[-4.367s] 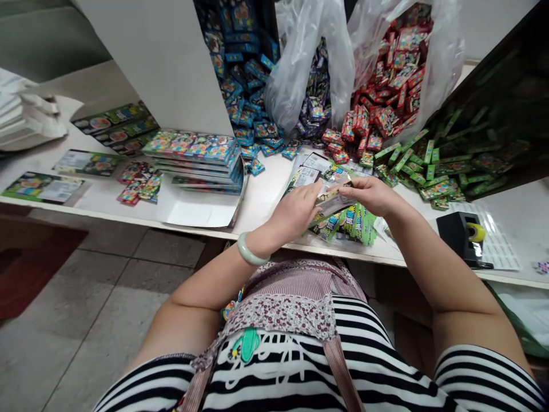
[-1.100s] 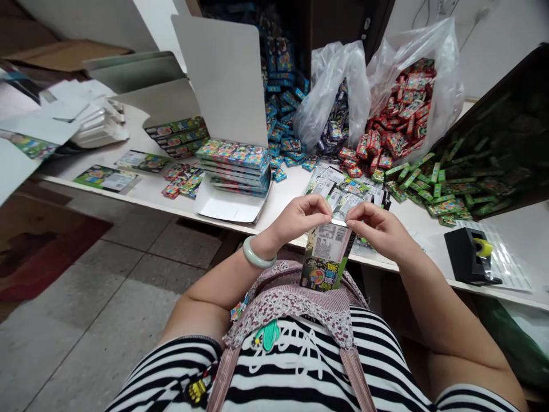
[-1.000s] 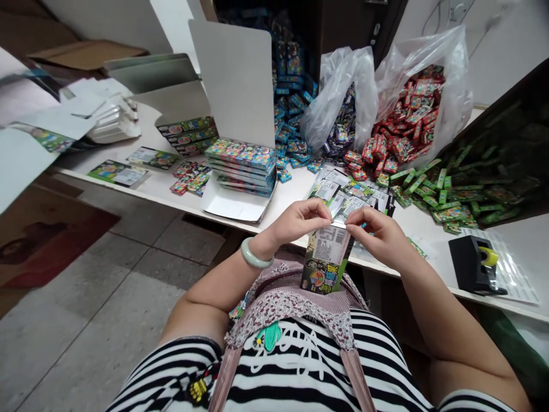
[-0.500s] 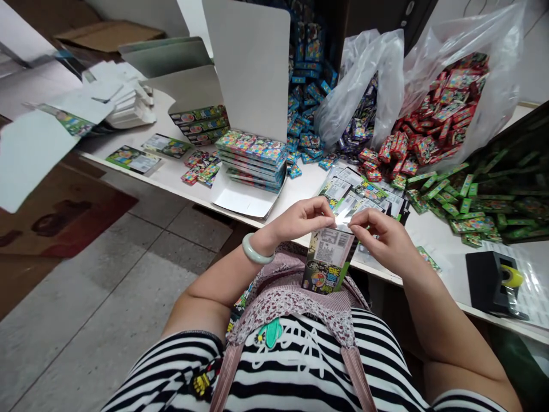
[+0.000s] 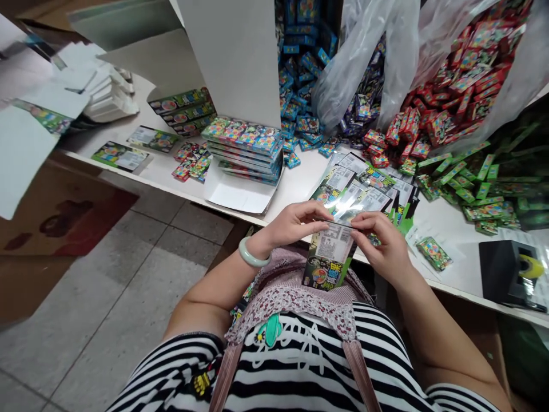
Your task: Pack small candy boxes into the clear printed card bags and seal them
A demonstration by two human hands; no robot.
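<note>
I hold a printed packet upright against my chest, its barcode side facing me and its lower end resting on my apron. My left hand pinches the packet's top edge from the left. My right hand pinches the same top edge from the right, fingers curled. A pale green bangle sits on my left wrist. Just beyond my hands, a fanned pile of similar flat packets lies on the white table.
A stack of filled display cards rests on an open white box left of centre. Heaps of small blue boxes, red boxes in a clear bag and green boxes fill the back. A black tape dispenser stands at right.
My hands lifted a packet off the table and stood it against my chest. Over the last second they keep pinching its top edge while the view shifts closer and right.
</note>
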